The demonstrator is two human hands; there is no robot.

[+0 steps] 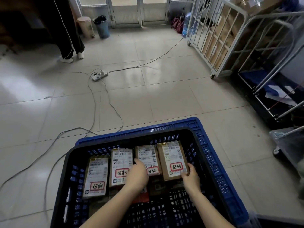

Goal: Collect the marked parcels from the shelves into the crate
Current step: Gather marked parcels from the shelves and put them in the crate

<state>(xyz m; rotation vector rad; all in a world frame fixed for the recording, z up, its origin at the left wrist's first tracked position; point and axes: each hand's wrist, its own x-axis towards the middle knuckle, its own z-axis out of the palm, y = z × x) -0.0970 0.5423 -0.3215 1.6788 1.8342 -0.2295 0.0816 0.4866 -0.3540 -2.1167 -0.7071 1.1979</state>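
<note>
A blue plastic crate (pixel 212 155) stands on the tiled floor right below me. Inside it lie several brown parcels with white labels and red-framed marks. The rightmost parcel (pixel 171 157) is held at its near right corner by my right hand (pixel 190 176). My left hand (pixel 137 176) rests on the third parcel (pixel 148 155), its fingers over that parcel's left edge next to the second parcel (pixel 120 165). The leftmost parcel (pixel 97 175) lies apart from both hands. More dark items lie beneath the parcels.
A white power strip (pixel 99 75) and trailing cables (pixel 105 102) cross the floor ahead. Wheeled metal cage trolleys (pixel 218 38) with cardboard boxes stand at the right. A person's legs (pixel 70 38) and two bins (pixel 102 27) are at the far left by the doors.
</note>
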